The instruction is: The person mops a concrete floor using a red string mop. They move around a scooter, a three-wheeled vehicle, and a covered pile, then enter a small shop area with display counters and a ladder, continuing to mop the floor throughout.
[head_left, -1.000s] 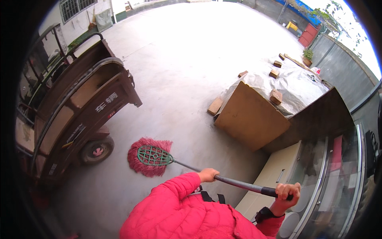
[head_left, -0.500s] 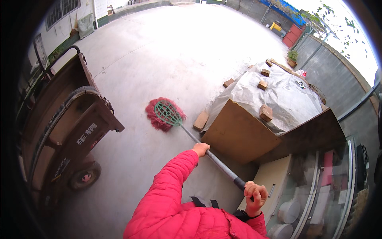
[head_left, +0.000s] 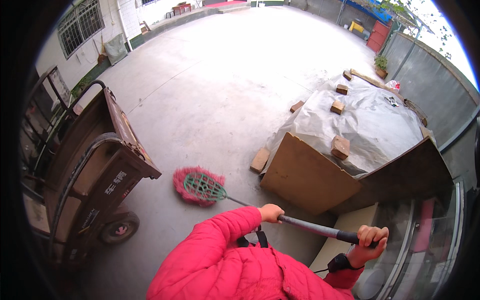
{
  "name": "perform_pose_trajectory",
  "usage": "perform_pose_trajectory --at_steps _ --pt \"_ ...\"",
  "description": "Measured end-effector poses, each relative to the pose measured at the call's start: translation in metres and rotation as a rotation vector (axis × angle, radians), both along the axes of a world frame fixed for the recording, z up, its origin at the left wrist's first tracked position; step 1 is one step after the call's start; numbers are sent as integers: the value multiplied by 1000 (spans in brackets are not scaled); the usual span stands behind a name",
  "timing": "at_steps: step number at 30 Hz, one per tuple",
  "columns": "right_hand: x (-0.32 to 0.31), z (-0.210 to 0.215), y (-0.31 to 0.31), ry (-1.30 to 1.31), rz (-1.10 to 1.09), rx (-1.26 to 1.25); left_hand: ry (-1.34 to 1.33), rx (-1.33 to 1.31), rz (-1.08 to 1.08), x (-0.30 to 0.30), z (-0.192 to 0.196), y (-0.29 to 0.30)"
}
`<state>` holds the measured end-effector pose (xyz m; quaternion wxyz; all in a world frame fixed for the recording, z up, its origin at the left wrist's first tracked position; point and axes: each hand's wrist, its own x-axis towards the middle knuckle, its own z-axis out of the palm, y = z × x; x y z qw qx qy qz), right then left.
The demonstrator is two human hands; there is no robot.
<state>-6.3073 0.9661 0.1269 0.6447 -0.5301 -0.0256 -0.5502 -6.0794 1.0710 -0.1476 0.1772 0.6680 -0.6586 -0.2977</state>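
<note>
A mop (head_left: 312, 227) with a grey handle slants across the lower middle of the head view. Its oval green frame (head_left: 205, 186) and red fringe (head_left: 179, 182) rest on the concrete floor to the left. My left hand (head_left: 271, 213) is wrapped round the handle partway along. At the black upper end, my right hand (head_left: 371, 241) is closed on the grip. Both arms wear red padded sleeves, and a dark band (head_left: 340, 262) circles the right wrist.
A brown cargo tricycle (head_left: 107, 185) stands at left. To the right, bricks (head_left: 340, 147) weigh down a pale sheet (head_left: 375, 125) over a pile, with a brown board (head_left: 307, 172) leaning in front. A glass-fronted cabinet (head_left: 425, 245) is close by my right arm.
The mop head has slid nearer and slightly left across the floor. Both my hands have moved right, still gripping the handle, which lies flatter in the view.
</note>
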Motion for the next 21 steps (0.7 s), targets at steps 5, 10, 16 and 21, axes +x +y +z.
perform_pose_trajectory --at_steps 5,10,16,21 --pt "16 -8 -30 40 -50 66 149 4 1 -13 -28 -32" --pt "43 -8 -37 73 -110 84 95 -35 12 28 -35 -70" --pt "144 -19 -22 123 -246 89 -9 -142 21 138 -44 -109" --pt "257 -43 -12 189 -218 38 -143 -90 126 257 -59 -127"
